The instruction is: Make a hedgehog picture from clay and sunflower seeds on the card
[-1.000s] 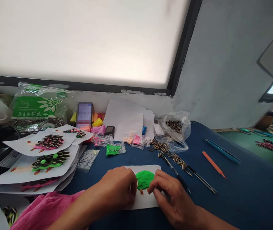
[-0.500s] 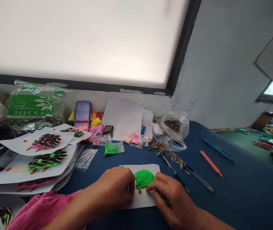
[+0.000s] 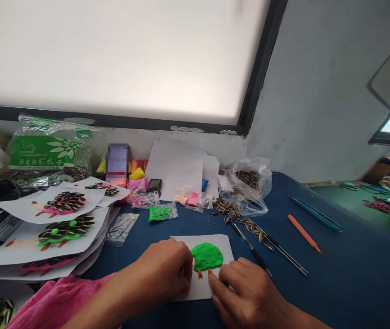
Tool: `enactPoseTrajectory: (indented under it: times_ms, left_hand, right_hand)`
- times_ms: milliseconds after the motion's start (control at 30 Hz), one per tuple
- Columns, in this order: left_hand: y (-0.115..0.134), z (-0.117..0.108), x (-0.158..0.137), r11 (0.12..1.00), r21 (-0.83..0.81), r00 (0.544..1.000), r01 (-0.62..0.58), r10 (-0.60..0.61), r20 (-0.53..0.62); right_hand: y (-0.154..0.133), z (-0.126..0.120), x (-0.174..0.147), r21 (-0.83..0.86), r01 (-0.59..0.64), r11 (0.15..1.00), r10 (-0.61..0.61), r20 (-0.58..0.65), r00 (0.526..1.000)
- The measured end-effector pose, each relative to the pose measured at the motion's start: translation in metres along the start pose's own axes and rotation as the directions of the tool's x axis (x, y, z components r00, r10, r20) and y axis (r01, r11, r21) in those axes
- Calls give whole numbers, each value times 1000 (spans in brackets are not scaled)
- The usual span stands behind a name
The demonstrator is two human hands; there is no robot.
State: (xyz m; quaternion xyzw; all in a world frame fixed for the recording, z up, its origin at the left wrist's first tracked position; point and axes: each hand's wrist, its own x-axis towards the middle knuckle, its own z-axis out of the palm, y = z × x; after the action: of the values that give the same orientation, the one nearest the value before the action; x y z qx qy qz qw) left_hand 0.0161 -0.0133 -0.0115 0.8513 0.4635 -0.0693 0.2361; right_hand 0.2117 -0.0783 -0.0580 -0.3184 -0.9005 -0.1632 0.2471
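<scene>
A small white sheet (image 3: 199,292) lies in front of me and carries a flattened green clay oval (image 3: 207,256). Two little brown clay pieces (image 3: 200,274) sit under the oval's lower edge. My left hand (image 3: 167,269) rests at the sheet's left side with its fingers curled closed, covering most of a pale peach patch beside the green clay; what they hold, if anything, is hidden. At the lower right, my right hand (image 3: 246,290) reaches its index fingertip to the right-hand brown piece, with the other fingers loosely bent and nothing visibly gripped.
Finished seed-covered hedgehog pictures (image 3: 66,233) are stacked at left, above a pink cloth (image 3: 58,301). Behind lie bagged green clay (image 3: 160,213), white sheets (image 3: 174,169) and a bag of sunflower seeds (image 3: 248,178). Pens (image 3: 286,253) and an orange marker (image 3: 304,234) lie at right.
My right hand has shifted slightly down and back from the green oval, uncovering its right edge. The index fingertip is still at the brown piece. My left hand has hardly moved.
</scene>
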Motion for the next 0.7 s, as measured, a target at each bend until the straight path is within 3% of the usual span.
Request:
enactPoseTrajectory:
  times_ms: [233,467,700]
  left_hand:
    - [-1,2,1,1000,-2,1000,-5,5,-5]
    - [-4,5,2,1000,-8,1000,-13,13,-11]
    - [-2,3,0,1000,-1,999,-25,25,-21]
  right_hand:
    - [1,-2,-1,-15,14,1000,-14,-32,999]
    - [0,-5,-1,123,-181,976,177,44,983]
    - [-1,-5,-2,76,-146,986,142,59,988]
